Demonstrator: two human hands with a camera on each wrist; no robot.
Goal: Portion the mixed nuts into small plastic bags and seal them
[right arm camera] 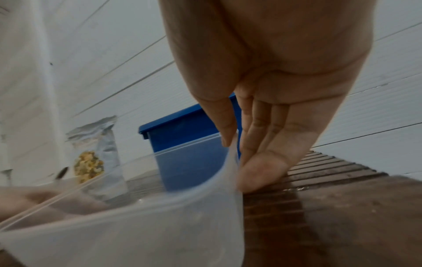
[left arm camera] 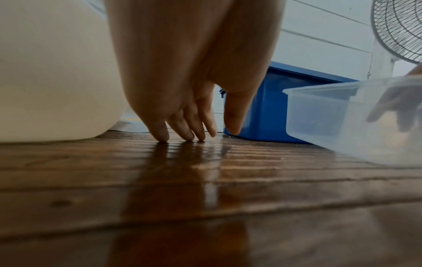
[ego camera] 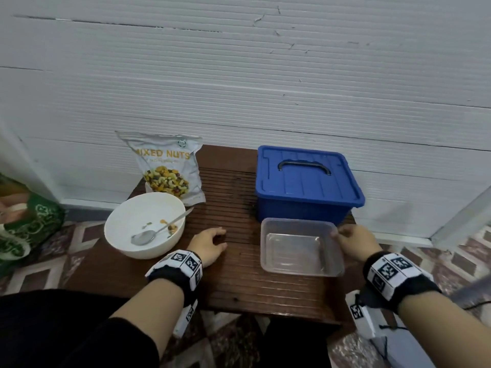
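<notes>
A silver mixed nuts bag (ego camera: pixel 166 168) stands at the table's back left, also in the right wrist view (right arm camera: pixel 95 153). In front of it sits a white bowl (ego camera: pixel 144 224) holding a metal spoon (ego camera: pixel 156 232) and a few nut bits. My left hand (ego camera: pixel 221 239) rests beside the bowl, its relaxed fingertips (left arm camera: pixel 162 135) touching the wood and holding nothing. An empty clear plastic container (ego camera: pixel 300 247) lies at the front right. My right hand (ego camera: pixel 341 235) pinches its far right corner, thumb (right arm camera: pixel 224 126) inside the wall (right arm camera: pixel 137 216), fingers outside. No small bags are in view.
A blue lidded box (ego camera: pixel 305 181) with a handle stands behind the clear container, close to the white wall. The brown slatted table (ego camera: pixel 239 282) is small. A green patterned bag (ego camera: pixel 24 221) sits on the floor at left. A fan (left arm camera: pixel 399 27) stands to the right.
</notes>
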